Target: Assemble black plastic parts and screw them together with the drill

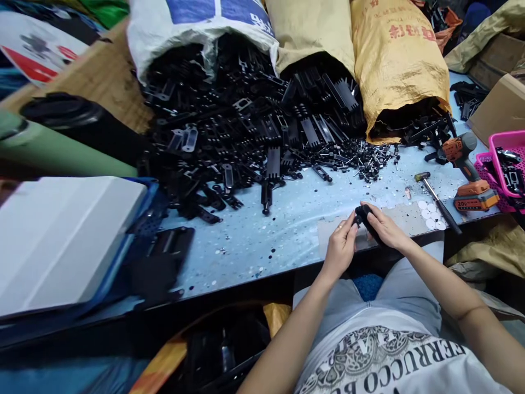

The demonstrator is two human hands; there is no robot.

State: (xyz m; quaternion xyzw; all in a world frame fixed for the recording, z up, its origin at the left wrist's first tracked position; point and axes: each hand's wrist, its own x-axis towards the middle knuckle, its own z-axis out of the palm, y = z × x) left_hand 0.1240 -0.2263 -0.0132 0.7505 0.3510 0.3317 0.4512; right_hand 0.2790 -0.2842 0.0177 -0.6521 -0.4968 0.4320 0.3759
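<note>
1. A black part (362,212) was held between the two hands, above the near edge of the blue table (241,246).
2. The right hand (384,225) was closed around its body; the left hand (342,243) pinched its far end.
3. Just right of the right hand lay white discs (431,215), then a hammer (438,202).
4. Farther right of that hand stood an orange drill (467,164) and a pink basket (495,164).
5. Beyond both hands lay loose screws (371,158); beyond and left of the left hand, heaped black pieces (246,131).
</note>
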